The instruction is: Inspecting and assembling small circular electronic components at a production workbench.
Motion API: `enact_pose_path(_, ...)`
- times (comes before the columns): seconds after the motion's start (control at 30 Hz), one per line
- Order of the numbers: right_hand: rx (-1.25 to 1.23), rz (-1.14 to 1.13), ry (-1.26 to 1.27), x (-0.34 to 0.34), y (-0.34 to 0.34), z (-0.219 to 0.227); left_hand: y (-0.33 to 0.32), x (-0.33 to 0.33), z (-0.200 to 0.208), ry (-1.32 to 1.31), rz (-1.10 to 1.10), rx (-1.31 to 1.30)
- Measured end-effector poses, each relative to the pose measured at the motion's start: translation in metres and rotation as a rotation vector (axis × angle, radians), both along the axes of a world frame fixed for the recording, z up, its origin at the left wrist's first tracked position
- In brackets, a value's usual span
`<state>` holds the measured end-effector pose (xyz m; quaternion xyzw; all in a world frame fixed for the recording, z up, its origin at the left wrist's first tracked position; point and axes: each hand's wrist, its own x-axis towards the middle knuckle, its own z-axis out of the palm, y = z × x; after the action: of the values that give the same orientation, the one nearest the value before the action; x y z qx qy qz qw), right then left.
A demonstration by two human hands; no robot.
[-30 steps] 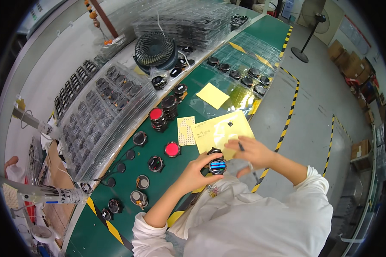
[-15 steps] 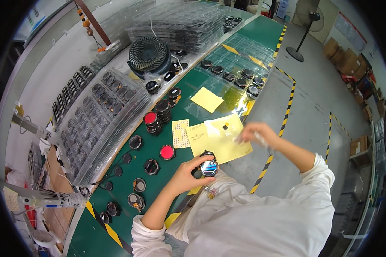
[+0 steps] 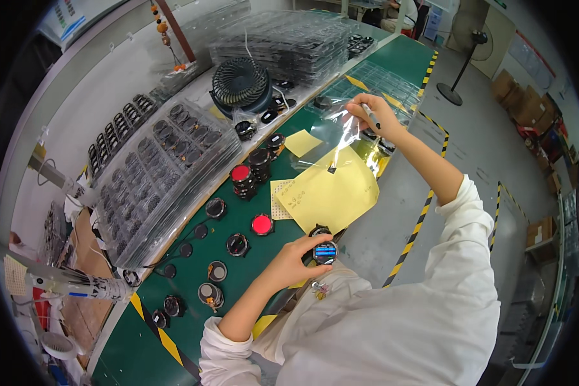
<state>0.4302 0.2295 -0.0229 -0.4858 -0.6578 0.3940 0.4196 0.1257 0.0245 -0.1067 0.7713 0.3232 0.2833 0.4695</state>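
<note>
Between the thumb and fingers of my left hand (image 3: 288,262) is a round smartwatch (image 3: 325,253) with its screen lit, held near the table's front edge. My right hand (image 3: 383,117) is raised over the far right of the table. It grips a pen (image 3: 370,116) and pinches a clear plastic film (image 3: 346,128), which hangs lifted at a slant. Under the film lies a large yellow sheet (image 3: 347,196) with handwriting, and a small dark square (image 3: 332,170) shows near its upper part. A dotted label sheet (image 3: 278,209) is partly covered by the yellow one.
Watch modules stand on the green table, including a stack with a red top (image 3: 240,174) and a single red-faced one (image 3: 262,224). A small black fan (image 3: 241,85) sits behind. Clear trays of watch parts (image 3: 167,154) fill the left. A smaller yellow paper (image 3: 301,143) lies farther back.
My right hand has moved up and away from the yellow sheet, raising the clear film with it. My left hand still holds the watch, whose screen now faces more toward me. The view has shifted slightly.
</note>
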Motion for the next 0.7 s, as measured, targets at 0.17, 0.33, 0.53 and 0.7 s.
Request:
enact_pose_path(0.17,0.129,-0.105,0.143,0.015,0.000,0.014,-0.002,0.001,-0.002,0.018,-0.009,0.050)
enact_pose_path(0.33,0.319,-0.198,0.093,0.038,0.009,0.045,-0.002,0.001,0.000,0.039,0.004,0.051)
enact_pose_path(0.53,1.050,0.041,-0.586,-0.008,-0.025,0.018,-0.005,0.001,0.002,0.043,0.006,0.052)
enact_pose_path(0.7,0.887,0.039,-0.794,-0.027,-0.011,-0.035,-0.014,0.004,0.009,0.051,-0.013,0.039)
